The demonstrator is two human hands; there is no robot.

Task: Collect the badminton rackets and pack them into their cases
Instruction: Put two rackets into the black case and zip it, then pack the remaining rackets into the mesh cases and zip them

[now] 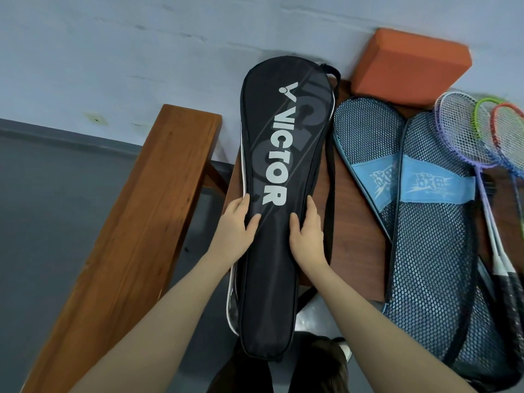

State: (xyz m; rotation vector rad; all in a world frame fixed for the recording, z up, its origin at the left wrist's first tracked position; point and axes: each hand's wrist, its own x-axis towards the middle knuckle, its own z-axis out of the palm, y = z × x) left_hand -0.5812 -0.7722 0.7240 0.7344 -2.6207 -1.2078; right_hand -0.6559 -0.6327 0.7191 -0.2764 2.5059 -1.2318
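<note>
A black racket case (280,171) with white "VICTOR" lettering lies lengthwise on the brown table (351,251), its narrow end hanging over the near edge. My left hand (236,228) grips its left side and my right hand (307,231) grips its right side, thumbs on top. Two blue mesh cases (431,251) lie overlapping to the right. Several rackets (465,143) with purple, green and red frames lie at the far right, their handles pointing toward me.
An orange foam block (408,66) sits at the back against the pale wall. A wooden bench (136,222) runs along the left of the table. Grey floor lies between and to the left.
</note>
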